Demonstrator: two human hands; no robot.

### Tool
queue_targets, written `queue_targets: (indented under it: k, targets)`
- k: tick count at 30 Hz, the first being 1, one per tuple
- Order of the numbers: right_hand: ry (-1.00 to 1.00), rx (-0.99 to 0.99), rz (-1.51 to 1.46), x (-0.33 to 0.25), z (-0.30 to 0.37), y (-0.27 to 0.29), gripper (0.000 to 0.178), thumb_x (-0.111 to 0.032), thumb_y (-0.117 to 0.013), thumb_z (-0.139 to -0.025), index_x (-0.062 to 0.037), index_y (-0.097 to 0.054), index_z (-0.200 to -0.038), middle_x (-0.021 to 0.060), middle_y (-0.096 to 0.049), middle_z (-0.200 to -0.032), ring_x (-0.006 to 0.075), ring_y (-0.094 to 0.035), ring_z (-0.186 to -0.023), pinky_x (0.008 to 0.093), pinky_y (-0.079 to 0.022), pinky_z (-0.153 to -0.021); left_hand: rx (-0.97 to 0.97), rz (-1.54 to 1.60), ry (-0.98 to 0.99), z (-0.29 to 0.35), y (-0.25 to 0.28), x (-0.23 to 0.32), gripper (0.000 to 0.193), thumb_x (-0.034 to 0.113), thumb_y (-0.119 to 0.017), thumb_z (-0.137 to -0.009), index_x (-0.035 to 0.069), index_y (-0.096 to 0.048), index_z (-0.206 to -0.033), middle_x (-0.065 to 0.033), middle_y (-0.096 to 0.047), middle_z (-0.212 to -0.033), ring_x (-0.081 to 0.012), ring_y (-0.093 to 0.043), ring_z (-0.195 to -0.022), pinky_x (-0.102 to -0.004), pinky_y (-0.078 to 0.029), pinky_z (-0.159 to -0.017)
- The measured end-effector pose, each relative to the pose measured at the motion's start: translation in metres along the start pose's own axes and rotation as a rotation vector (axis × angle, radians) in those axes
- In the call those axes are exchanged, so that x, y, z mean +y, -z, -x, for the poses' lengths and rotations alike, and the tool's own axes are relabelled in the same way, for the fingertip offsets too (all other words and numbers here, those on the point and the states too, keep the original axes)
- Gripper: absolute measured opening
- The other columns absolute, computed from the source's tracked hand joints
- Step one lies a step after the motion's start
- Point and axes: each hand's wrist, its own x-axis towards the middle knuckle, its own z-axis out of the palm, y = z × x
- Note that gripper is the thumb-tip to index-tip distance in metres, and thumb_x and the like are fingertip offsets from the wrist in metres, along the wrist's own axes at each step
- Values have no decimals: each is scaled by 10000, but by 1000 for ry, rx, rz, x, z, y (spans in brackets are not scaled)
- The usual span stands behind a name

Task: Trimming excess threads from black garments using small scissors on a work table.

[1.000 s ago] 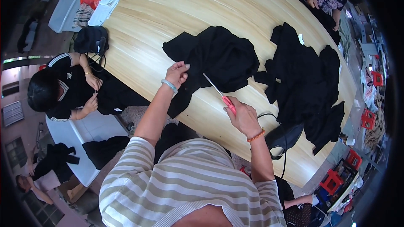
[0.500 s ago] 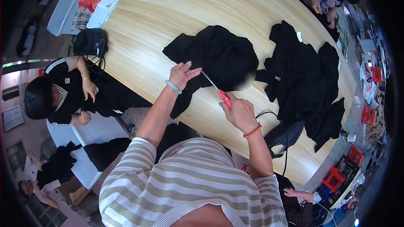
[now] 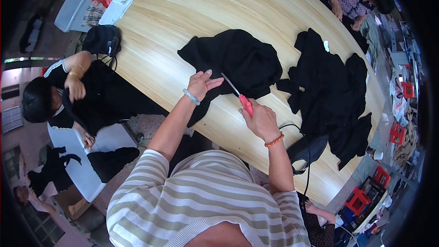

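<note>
My right hand is closed round the handle of a red-handled tool with a thin metal shaft, much like a screwdriver. Its shaft points up and left, over a bunched black garment on the table. Close to the tip is my left hand, its fingers stretched out and the thumb apart from them. A small gap shows between those fingers and the shaft. The left hand lies at the garment's near left edge, where a strip of black cloth hangs toward me. I cannot see anything held in it.
More black garments lie on the wooden table to the right, beside a black cap-like item with a cord. A dark bag sits at the left edge. People handle black cloth at left and far right.
The tool's tip has come slightly away from my left fingers, which it was touching or nearly touching. At left, a person has raised an arm and lifted black cloth.
</note>
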Motion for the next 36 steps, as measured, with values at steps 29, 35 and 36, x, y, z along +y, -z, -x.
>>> queue_targets:
  k: [29,35,36]
  targets:
    - [-54,968,236,119,28,114,378,-134,-648,-832,27,-604,-1171,212,-637,-1151,354,-607,-1077,377,-478,-937,-775,-618,-264,88,-175,-10,213,191,-567,-967,12,-671,-1019,-51,-607,-933,-93,-572,-839,-252,-461,-709]
    - [-821,1035,634,305,45,187,400,-290,-647,-826,54,-651,-1030,216,-667,-1045,351,-649,-968,417,-516,-860,-713,-602,-416,53,-186,-21,474,225,-619,-922,98,-474,-1355,-131,-383,-1440,-227,-435,-1284,-346,-437,-978]
    - [-990,904,368,259,29,195,411,-326,-647,-830,50,-660,-996,225,-674,-996,360,-661,-918,433,-526,-816,-537,-874,-539,44,-163,-8,589,236,-667,-874,103,-422,-1392,-172,-369,-1443,-297,-387,-1324,-395,-382,-1033]
